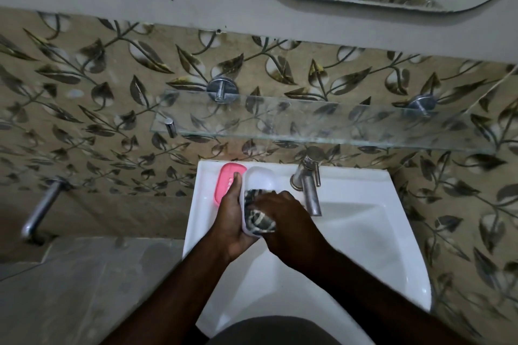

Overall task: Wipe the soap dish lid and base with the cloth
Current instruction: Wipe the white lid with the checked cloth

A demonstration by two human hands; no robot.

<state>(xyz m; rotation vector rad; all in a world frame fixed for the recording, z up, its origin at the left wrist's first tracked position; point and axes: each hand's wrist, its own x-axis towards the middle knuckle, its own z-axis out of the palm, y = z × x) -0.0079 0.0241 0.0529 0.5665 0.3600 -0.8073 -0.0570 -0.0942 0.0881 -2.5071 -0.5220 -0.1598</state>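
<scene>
In left hand (232,221): frosted white plastic lid (260,179), gripped
right hand (286,216): clutching checked cloth (260,220) inside it, mid-wipe
next: probably pink plastic base (224,179) past left thumb

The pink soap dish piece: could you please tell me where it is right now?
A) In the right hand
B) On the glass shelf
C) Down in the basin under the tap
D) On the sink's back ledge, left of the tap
D: the pink soap dish piece lies on the sink ledge, left of the tap, beside the left hand holding the white soap dish piece.
</scene>
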